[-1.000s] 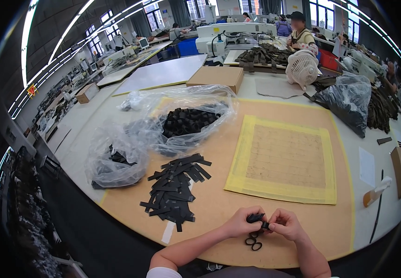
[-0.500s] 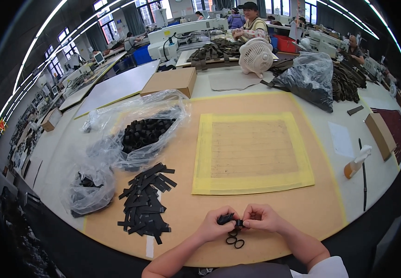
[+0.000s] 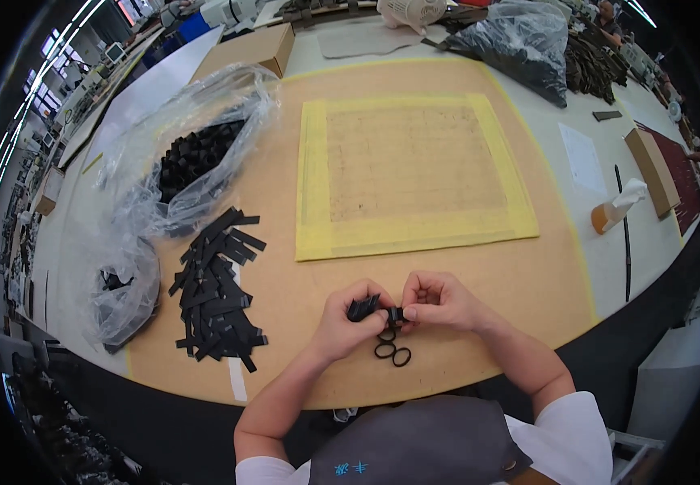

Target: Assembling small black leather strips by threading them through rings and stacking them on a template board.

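Note:
My left hand (image 3: pixel 351 321) is closed around a small bundle of folded black strips (image 3: pixel 363 307). The fingers of my right hand (image 3: pixel 439 304) pinch the end of a black band piece (image 3: pixel 396 316) that reaches across to the left hand. Just below the hands, a few black rings (image 3: pixel 401 356) show on the table; whether they are loose or parts of one tool I cannot make out. Left of my hands lies a heap of flat black strips (image 3: pixel 219 303). Behind it, an open clear plastic bag (image 3: pixel 254 90) holds many black loops (image 3: pixel 195 162).
A yellow-taped board (image 3: pixel 414 170) lies beyond my hands. A smaller clear bag (image 3: pixel 128 303) sits at the left. On the right are a spray bottle (image 3: pixel 615 208), a thin black rod (image 3: pixel 627 259) and a cardboard box (image 3: pixel 653 174). Another carton (image 3: pixel 245 50) stands at the back.
The view has tilted downward, so the table appears higher and my apron shows. Both hands stay together at the black band piece, with little visible change in their grip.

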Demonstrator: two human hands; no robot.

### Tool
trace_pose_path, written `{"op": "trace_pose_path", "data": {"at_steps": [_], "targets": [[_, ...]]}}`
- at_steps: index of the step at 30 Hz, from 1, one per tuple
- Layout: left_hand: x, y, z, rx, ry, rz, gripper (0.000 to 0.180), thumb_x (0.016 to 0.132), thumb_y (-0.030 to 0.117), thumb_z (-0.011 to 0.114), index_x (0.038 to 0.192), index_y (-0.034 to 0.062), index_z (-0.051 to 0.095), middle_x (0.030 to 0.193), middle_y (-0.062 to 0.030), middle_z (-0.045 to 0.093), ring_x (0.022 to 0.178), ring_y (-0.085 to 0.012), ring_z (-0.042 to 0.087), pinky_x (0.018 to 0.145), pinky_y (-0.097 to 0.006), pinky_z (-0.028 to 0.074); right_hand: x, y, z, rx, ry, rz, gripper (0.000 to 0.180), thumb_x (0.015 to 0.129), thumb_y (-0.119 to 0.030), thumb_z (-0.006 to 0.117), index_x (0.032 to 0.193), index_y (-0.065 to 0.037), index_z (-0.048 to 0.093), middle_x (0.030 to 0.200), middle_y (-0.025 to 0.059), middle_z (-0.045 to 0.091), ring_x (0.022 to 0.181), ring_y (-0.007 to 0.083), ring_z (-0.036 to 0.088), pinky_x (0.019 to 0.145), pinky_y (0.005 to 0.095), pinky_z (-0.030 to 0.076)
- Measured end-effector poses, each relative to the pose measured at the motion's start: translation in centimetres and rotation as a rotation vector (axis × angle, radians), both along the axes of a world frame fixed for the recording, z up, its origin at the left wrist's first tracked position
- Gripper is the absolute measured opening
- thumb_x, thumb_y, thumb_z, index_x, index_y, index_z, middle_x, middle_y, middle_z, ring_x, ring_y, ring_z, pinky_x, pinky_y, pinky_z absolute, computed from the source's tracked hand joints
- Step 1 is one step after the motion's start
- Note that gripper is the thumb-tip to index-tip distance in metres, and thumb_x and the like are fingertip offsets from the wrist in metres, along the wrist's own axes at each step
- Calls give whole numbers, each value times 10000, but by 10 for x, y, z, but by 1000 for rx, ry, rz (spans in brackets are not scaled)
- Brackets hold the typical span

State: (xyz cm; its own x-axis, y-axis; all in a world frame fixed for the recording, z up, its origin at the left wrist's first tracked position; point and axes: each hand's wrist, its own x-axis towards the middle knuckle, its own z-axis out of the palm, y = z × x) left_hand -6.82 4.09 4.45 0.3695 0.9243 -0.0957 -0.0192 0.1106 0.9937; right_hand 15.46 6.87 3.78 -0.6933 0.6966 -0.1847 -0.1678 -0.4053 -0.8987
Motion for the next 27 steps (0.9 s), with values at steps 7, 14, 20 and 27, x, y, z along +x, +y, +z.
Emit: {"op": "trace_pose_path", "data": {"at_steps": [7, 14, 20, 27], "targets": [[0, 5, -6, -17, -10, 20, 125, 806, -3, 583, 931, -5, 589, 761, -33, 614, 622, -50, 542, 546, -192, 428, -3, 4, -4, -17, 20, -23, 141, 891, -88, 667, 905, -28, 541, 854, 37, 643, 773, 82, 631, 711, 228, 528], [2, 0, -5, -82, -13, 45, 87, 807, 25, 600, 894, 18, 604, 721, 42, 562, 644, -11, 470, 571, -187, 386, -5, -2, 1, -41, -34, -50, 148, 890, -100, 677, 910, -27, 549, 857, 29, 639, 780, 74, 627, 712, 224, 535], [3, 0, -4, -43, 15, 26, 104, 804, -3, 591, 907, -5, 602, 758, -11, 609, 649, -40, 536, 572, -192, 422, -7, -5, 2, -25, -27, -92, 149, 882, -76, 680, 921, -28, 544, 839, 32, 639, 755, 79, 637, 687, 232, 560], [5, 1, -1, -54, 28, 52, 73, 802, 26, 603, 875, 18, 610, 698, 47, 551, 635, -11, 455, 567, -194, 371, -9, -4, 3, 14, -58, -117, 157, 882, -83, 684, 919, -33, 540, 833, 18, 628, 755, 67, 627, 676, 223, 559]]}}
